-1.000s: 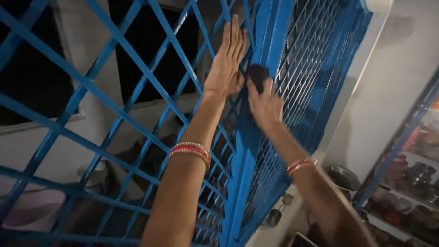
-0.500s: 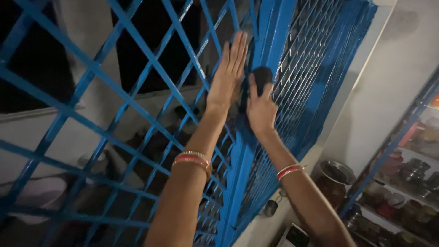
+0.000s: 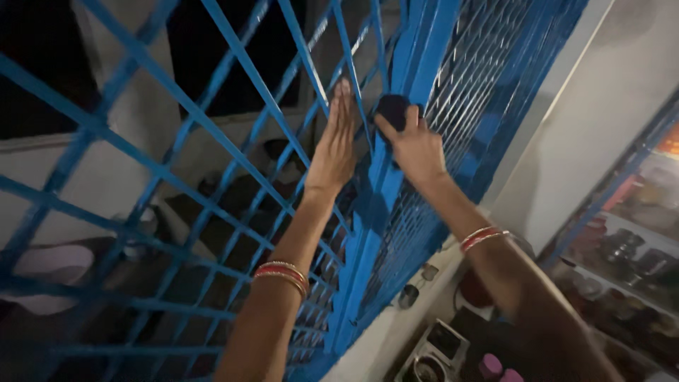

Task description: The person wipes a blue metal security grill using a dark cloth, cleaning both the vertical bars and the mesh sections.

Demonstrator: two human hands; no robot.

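Against the blue window grille (image 3: 177, 177), the left hand (image 3: 332, 152) lies flat, fingers together, while the right hand (image 3: 417, 148) clamps a dark cloth pad (image 3: 392, 110) on the frame post (the pad could slip free and drop behind the bars).

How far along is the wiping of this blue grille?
Done: cannot tell; no bar looks plainly cleaner than another. In hand: the right hand presses a dark cloth to the upright frame post, the left hand flat on the lattice bars. Left: apparently the mesh panel and lower bars.
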